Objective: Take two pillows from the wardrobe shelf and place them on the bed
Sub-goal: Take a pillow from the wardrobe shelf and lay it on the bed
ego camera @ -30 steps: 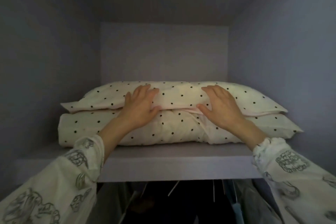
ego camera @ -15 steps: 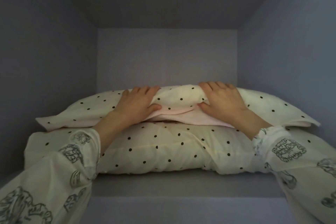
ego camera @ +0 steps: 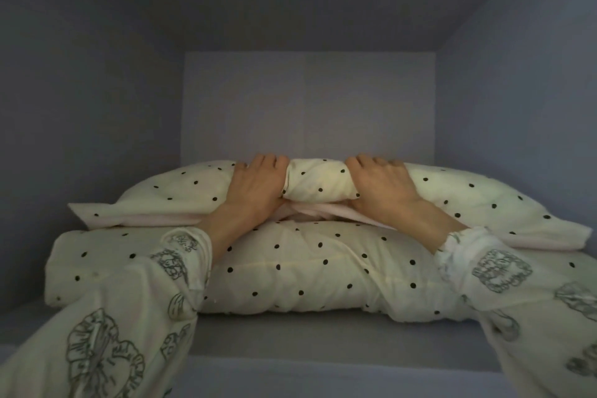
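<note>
Two dotted pillows lie stacked on the wardrobe shelf [ego camera: 323, 346], the top pillow [ego camera: 452, 191] resting on the bottom pillow [ego camera: 290, 268] and set a little farther back. The person's left hand [ego camera: 255, 191] and right hand [ego camera: 381, 191] each bunch the top pillow's middle, fingers curled over its far side and the fabric between them squeezed into a tight roll. The stuffing looks soft and light, so it gives under the squeeze and the loose left and right ends sag toward the pillow below. A deep handful of filling probably holds better than cover cloth alone, which may slip. The bottom pillow, nearer the shelf edge, seems just as squashy and is best taken by its near long side.
</note>
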